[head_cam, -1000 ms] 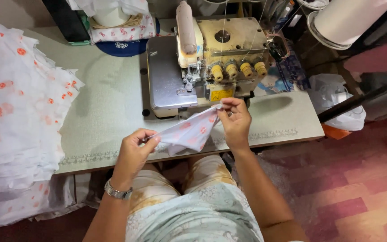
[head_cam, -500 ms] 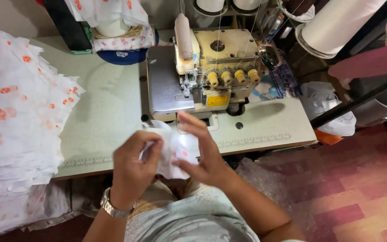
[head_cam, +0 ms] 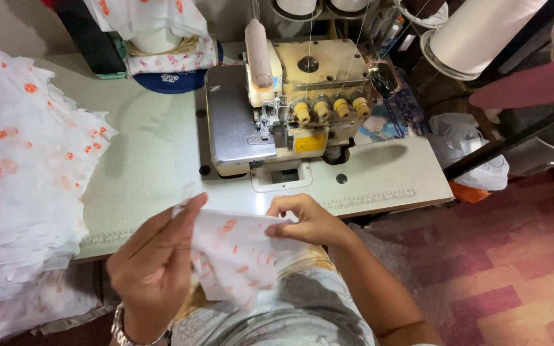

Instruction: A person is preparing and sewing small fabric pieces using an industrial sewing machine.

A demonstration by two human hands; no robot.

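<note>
- I have a small white fabric piece [head_cam: 238, 256] with orange print between both hands, low over my lap, just short of the near edge of the tabletop [head_cam: 155, 173].
- My left hand [head_cam: 155, 269] is closed on the piece's left edge, thumb and fingers pinching the cloth and raising that corner a little.
- My right hand [head_cam: 306, 221] is curled shut on the top right edge, fingertips tucked over the cloth.
- The piece sags between the two grips, so I judge the step in hand is straightening and lining up its edges. To do it well I would draw the hands gently apart until the upper edge runs taut and flat, without stretching the thin cloth out of shape.
- I would keep the pinches close to the edge, so the corners stay visible and any layers can be matched by eye.
- The overlock sewing machine [head_cam: 290, 102] sits straight ahead at mid tabletop, with its flat metal bed [head_cam: 235, 128] on the left; keeping the top edge square to it seems wise.
- A tall stack of printed fabric [head_cam: 20, 160] covers the left of the tabletop, near my left hand; I would keep the held piece apart from it, so nothing snags or drags.
</note>
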